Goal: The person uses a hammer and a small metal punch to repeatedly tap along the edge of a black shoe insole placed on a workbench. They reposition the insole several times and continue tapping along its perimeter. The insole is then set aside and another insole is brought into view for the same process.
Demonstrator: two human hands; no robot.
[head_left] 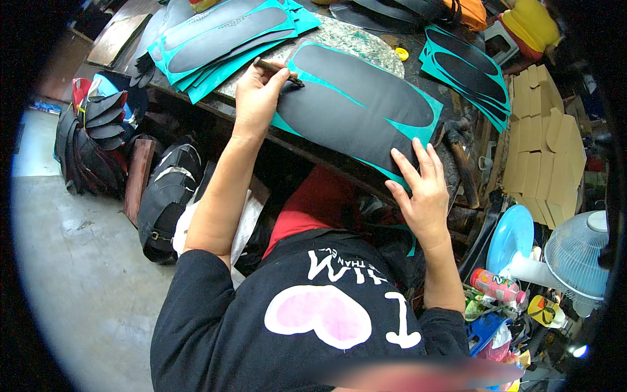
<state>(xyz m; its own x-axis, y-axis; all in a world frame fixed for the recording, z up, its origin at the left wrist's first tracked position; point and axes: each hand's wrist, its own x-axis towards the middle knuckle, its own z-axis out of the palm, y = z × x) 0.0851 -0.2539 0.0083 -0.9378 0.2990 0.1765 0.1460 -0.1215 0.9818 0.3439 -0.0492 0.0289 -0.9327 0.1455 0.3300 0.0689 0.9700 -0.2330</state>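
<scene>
The person is leaning over a dark, worn counter [196, 98] and working on a teal sheet [366, 104] that is carrying large black sole-shaped pieces. The sheet is lying across the near edge of the counter, tilted, with its lower end hanging slightly over the edge.

The left hand [258, 98] is clenching a slim dark tool [277, 70], its tip resting on the sheet's upper left corner. The right hand [423, 193] is lying released, fingers spread flat, pressing down on the sheet's lower right corner.

A stack of similar teal sheets [228, 39] with black shapes is sitting at the far left of the counter, and another smaller stack [467, 72] is lying to the right, well apart from the one being worked. A small yellow cap [401, 53] is resting on the counter between them.

To the right, a pile of tan cardboard pieces [545, 144] is standing stacked on edge. Below it, a blue plastic plate [511, 236] and a white fan [578, 251] are sitting near a pink bottle [495, 285] that is lying on its side among mixed clutter; what is holding that clutter cannot be told. On the left, black bags [166, 196] are resting on the concrete floor [72, 261], one open with curved black pieces [104, 111] fanned out at its top.
</scene>
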